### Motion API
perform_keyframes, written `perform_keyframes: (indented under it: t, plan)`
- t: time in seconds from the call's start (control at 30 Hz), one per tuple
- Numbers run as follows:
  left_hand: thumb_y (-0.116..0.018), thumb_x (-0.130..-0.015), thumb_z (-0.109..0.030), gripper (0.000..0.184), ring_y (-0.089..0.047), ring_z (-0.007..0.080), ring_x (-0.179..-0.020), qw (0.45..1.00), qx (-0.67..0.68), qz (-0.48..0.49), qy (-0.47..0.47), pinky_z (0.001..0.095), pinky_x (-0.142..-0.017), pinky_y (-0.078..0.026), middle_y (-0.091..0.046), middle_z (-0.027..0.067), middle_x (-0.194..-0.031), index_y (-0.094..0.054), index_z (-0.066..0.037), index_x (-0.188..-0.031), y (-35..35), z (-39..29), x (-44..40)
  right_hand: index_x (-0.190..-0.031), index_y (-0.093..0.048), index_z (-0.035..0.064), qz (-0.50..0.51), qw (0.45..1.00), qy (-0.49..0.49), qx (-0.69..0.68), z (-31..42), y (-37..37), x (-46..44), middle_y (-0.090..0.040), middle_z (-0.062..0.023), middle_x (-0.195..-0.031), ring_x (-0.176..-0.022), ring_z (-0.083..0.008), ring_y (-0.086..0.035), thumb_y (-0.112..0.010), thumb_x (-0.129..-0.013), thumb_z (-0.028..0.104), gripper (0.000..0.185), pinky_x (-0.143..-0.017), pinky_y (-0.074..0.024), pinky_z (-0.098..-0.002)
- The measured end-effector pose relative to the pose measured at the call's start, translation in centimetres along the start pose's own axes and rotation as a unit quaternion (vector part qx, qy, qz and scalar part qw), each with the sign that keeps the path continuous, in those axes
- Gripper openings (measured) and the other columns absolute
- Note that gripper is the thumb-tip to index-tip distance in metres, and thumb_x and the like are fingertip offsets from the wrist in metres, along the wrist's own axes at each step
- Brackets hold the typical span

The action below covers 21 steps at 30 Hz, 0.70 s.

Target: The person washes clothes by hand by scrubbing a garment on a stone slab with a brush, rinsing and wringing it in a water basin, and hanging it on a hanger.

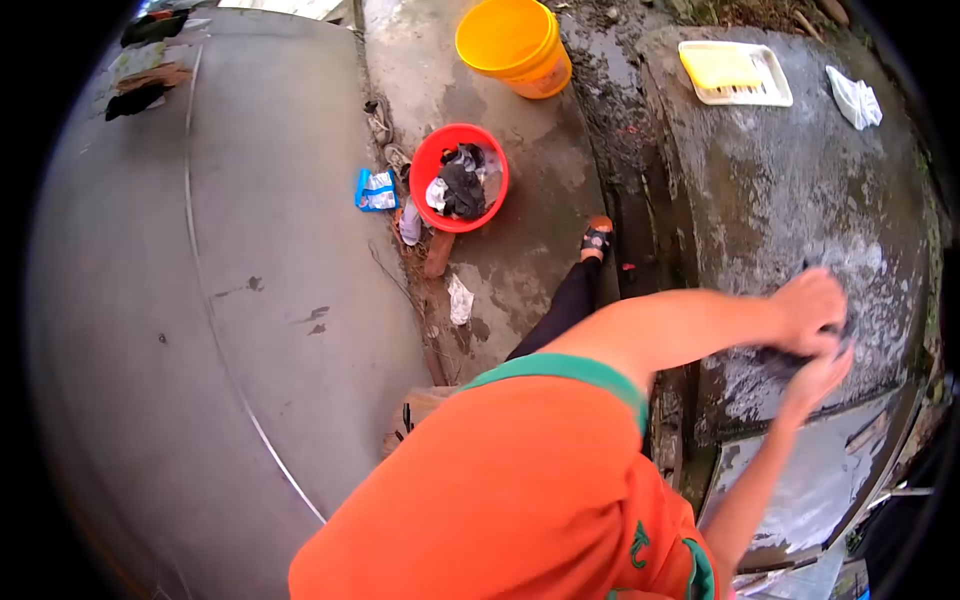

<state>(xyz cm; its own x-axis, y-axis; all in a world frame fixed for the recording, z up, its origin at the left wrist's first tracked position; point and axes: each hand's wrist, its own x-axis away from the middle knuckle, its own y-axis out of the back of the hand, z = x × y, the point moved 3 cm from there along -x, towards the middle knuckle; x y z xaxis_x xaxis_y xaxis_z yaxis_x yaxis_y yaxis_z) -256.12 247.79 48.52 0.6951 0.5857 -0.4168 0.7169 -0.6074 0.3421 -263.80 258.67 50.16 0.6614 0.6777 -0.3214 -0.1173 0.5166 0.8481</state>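
My left hand [810,305] is closed on a dark wet cloth [785,362] over the stone slab at the right. Just below it, my right hand [820,378] touches the same cloth, with its fingers close to the left hand. Motion blurs both hands and the cloth. Whitish suds or wet marks cover the slab [740,200] around them. Toward the slab's far end lie a yellow block or cloth [720,66] in a white tray [770,88] and a crumpled white cloth [853,98].
A red basin [418,165] holding dark and white clothes stands on the concrete path, with a yellow bucket [510,40] beyond it. Near the basin lie a blue packet [376,190] and a brick [438,254]. A muddy gutter [640,200] runs between path and slab.
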Motion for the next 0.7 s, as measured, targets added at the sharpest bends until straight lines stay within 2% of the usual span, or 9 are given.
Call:
perform_keyframes:
  t: [0.07,0.2,0.3,0.33,0.37,0.43,0.5,0.63,0.7]
  plan:
    - [-0.061,-0.071,-0.039,0.024,-0.052,0.0233,-0.095,0.998,0.024,0.024,0.044,0.0440,-0.092,-0.032,-0.061,0.0048,-0.084,-0.067,-0.016,-0.074,0.1,0.0,2.3,-0.118,-0.047,-0.0081,-0.107,0.989,0.079,-0.072,0.5,-2.0,5.2,-0.049,-0.0263,-0.119,-0.113,-0.0357,-0.047,-0.043,-0.090,0.034,0.050,-0.092,-0.0395,-0.0475]
    - [-0.056,-0.077,-0.034,0.021,-0.053,0.0211,-0.095,0.954,-0.236,0.126,0.134,0.0427,-0.094,-0.030,-0.064,0.0037,-0.088,-0.068,-0.016,-0.075,-6.3,4.0,-7.5,-0.125,-0.046,-0.0014,0.034,0.991,0.109,-0.074,-5.3,-3.4,-6.2,-0.053,-0.0227,-0.118,-0.106,-0.0343,-0.053,-0.047,-0.087,0.041,0.056,-0.090,-0.0413,-0.0436]
    - [-0.053,-0.077,-0.035,0.026,-0.053,0.0241,-0.095,0.958,-0.267,0.010,0.106,0.0483,-0.096,-0.027,-0.064,0.0067,-0.087,-0.068,-0.014,-0.076,-5.5,3.0,-8.2,-0.122,-0.048,-0.0027,0.100,0.980,-0.025,0.168,-16.7,-6.6,-10.4,-0.055,-0.0178,-0.116,-0.102,-0.0278,-0.056,-0.046,-0.087,0.042,0.057,-0.087,-0.0435,-0.0357]
    - [-0.052,-0.076,-0.036,0.027,-0.053,0.0253,-0.095,0.962,-0.256,-0.017,0.090,0.0501,-0.096,-0.027,-0.064,0.0078,-0.087,-0.068,-0.014,-0.077,-3.9,1.5,-7.1,-0.119,-0.049,-0.0044,0.111,0.956,-0.253,-0.102,-14.3,-4.8,-8.8,-0.055,-0.0157,-0.114,-0.100,-0.0258,-0.055,-0.046,-0.088,0.042,0.056,-0.086,-0.0434,-0.0354]
    - [-0.052,-0.074,-0.040,0.032,-0.052,0.0287,-0.096,0.973,-0.160,0.134,0.097,0.0534,-0.097,-0.025,-0.062,0.0109,-0.090,-0.067,-0.012,-0.078,-2.2,0.7,-6.0,-0.116,-0.050,-0.0062,0.101,0.811,-0.446,-0.365,-7.3,-2.7,-6.7,-0.055,-0.0137,-0.112,-0.098,-0.0237,-0.055,-0.046,-0.088,0.042,0.056,-0.086,-0.0433,-0.0351]
    - [-0.055,-0.071,-0.041,0.031,-0.050,0.0317,-0.092,0.995,0.069,-0.072,-0.022,0.0531,-0.096,-0.026,-0.056,0.0097,-0.079,-0.057,-0.011,-0.065,-2.4,0.8,-1.1,-0.112,-0.052,-0.0056,0.005,0.945,-0.232,-0.230,-3.0,0.8,-1.8,-0.054,-0.0155,-0.111,-0.099,-0.0234,-0.054,-0.042,-0.092,0.040,0.051,-0.087,-0.0431,-0.0352]
    - [-0.056,-0.070,-0.041,0.028,-0.050,0.0274,-0.084,1.000,0.003,-0.025,0.016,0.0466,-0.084,-0.033,-0.056,0.0059,-0.074,-0.056,-0.014,-0.062,-1.2,-1.1,3.0,-0.104,-0.057,-0.0045,-0.197,0.952,-0.096,-0.213,-1.4,-1.3,5.4,-0.057,-0.0188,-0.105,-0.088,-0.0240,-0.056,-0.045,-0.091,0.035,0.043,-0.077,-0.0472,-0.0358]
    - [-0.049,-0.081,-0.042,0.032,-0.052,0.0216,-0.088,0.966,-0.153,0.191,0.081,0.0428,-0.082,-0.033,-0.063,0.0037,-0.086,-0.067,-0.016,-0.077,-2.4,-0.2,-5.4,-0.105,-0.056,-0.0041,0.029,0.971,-0.071,-0.225,-11.3,-4.6,-3.1,-0.059,-0.0127,-0.099,-0.083,-0.0222,-0.057,-0.047,-0.090,0.039,0.046,-0.073,-0.0472,-0.0333]
    - [-0.047,-0.083,-0.043,0.037,-0.053,0.0237,-0.092,0.949,-0.278,0.003,0.152,0.0433,-0.085,-0.032,-0.064,0.0072,-0.092,-0.069,-0.013,-0.084,-7.7,2.8,-10.4,-0.109,-0.055,-0.0024,0.052,0.995,-0.063,-0.048,-11.3,-4.2,-11.1,-0.059,-0.0092,-0.099,-0.083,-0.0206,-0.056,-0.044,-0.090,0.043,0.050,-0.074,-0.0461,-0.0317]
